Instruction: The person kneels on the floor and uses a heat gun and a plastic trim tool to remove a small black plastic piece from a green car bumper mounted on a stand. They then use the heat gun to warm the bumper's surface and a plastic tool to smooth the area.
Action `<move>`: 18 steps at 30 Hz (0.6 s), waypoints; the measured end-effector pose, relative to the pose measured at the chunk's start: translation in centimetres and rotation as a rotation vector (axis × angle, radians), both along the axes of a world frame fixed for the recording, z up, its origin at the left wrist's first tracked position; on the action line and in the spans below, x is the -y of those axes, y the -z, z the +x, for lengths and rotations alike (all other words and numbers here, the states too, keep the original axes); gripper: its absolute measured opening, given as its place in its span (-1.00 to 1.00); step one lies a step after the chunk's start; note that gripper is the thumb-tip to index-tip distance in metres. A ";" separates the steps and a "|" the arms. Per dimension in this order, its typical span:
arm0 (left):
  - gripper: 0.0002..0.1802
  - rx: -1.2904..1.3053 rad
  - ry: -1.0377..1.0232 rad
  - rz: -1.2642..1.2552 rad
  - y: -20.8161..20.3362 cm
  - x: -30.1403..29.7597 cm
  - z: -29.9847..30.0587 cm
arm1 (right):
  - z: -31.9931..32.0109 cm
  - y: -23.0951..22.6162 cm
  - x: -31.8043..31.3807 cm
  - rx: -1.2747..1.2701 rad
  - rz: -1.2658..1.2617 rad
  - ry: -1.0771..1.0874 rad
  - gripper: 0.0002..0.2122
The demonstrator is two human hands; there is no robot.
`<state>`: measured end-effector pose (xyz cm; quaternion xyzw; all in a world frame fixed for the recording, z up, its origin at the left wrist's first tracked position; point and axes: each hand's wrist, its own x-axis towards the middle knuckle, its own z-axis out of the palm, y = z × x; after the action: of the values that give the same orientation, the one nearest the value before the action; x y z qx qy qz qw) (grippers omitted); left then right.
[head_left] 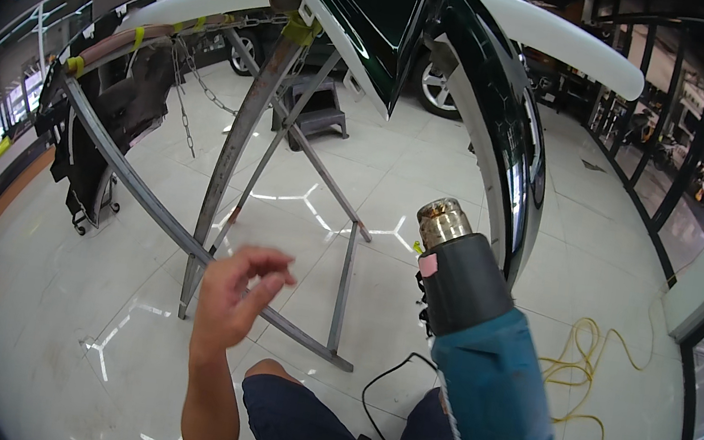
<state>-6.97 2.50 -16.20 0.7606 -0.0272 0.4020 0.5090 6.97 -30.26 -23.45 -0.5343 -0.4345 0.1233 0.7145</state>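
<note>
A teal and dark grey heat gun [489, 365] is raised at the right, its scorched metal nozzle pointing up and away toward the panel. My right hand is hidden behind the gun's body, which it holds up. My left hand [238, 294] is in the air left of the gun, slightly blurred, with bent fingers, the thumb apart and nothing in it. Beyond both hands, a glossy dark green, nearly black car body panel [512, 107] with a pale inner edge rests up on a metal stand [241, 141]. Neither hand appears to touch the panel.
A long white padded bar [566, 43] crosses behind the panel. Chains [186, 89] hang from the stand, whose lower rail reaches close to my left hand. A dark step stool [314, 107] stands beyond. Yellow cable [587, 370] lies coiled on the tiled floor at right.
</note>
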 end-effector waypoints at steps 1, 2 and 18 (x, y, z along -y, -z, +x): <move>-0.76 0.033 -0.003 0.021 -1.8 0.1 0.6 | -0.5 -0.6 0.2 -0.034 0.034 -0.001 -0.47; -0.74 0.060 -0.010 0.026 -3.6 0.3 1.2 | -0.8 -1.1 0.4 -0.062 0.057 0.003 -0.46; -0.45 0.276 0.000 -0.233 -13.3 0.8 6.4 | -2.2 -2.3 -0.3 -0.269 0.152 -0.098 -0.40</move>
<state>-0.61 1.66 -2.93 0.6340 -0.0501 0.5033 0.5850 4.79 -29.94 -21.15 -0.4355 -0.3684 0.1953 0.7978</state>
